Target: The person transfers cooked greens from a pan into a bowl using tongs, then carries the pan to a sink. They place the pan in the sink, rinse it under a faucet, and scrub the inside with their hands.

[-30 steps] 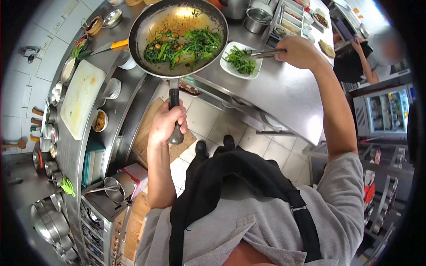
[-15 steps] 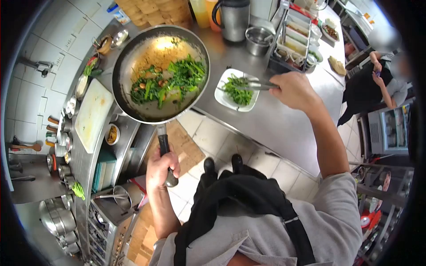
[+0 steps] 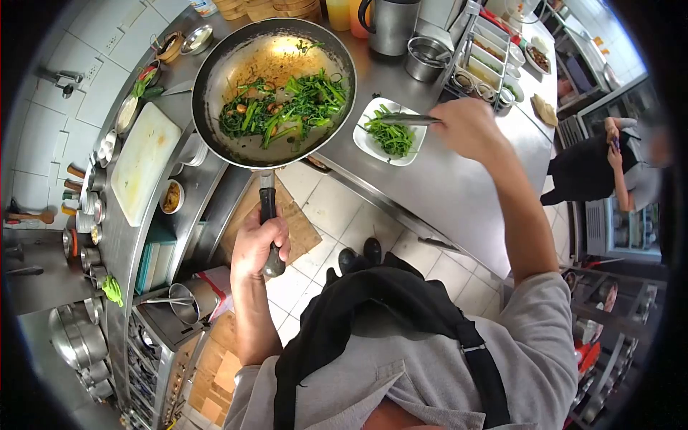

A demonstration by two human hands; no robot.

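My left hand (image 3: pixel 260 244) is wrapped round the black handle of a large frying pan (image 3: pixel 215 143), which is held up at the counter's edge. Inside the pan lie cooked leafy greens (image 3: pixel 315 104) with several brown cloves or nuts among them. Metal tongs (image 3: pixel 412 120) are gripped in my right hand (image 3: pixel 469 129), their tips down on a small heap of greens (image 3: pixel 390 136). That heap sits in a white square dish (image 3: pixel 406 159) on the steel counter, just right of the pan.
Behind the dish stand a steel jug (image 3: pixel 393 29), a small steel pot (image 3: pixel 428 69) and a rack of ingredient trays (image 3: pixel 479 61). A white cutting board (image 3: pixel 143 165) lies on the left counter. Another person (image 3: pixel 602 161) stands at far right.
The view has shifted somewhat. The pan sits slightly higher and further right in view, still in my left hand. The tongs stay over the dish, now pressed closer to its greens.
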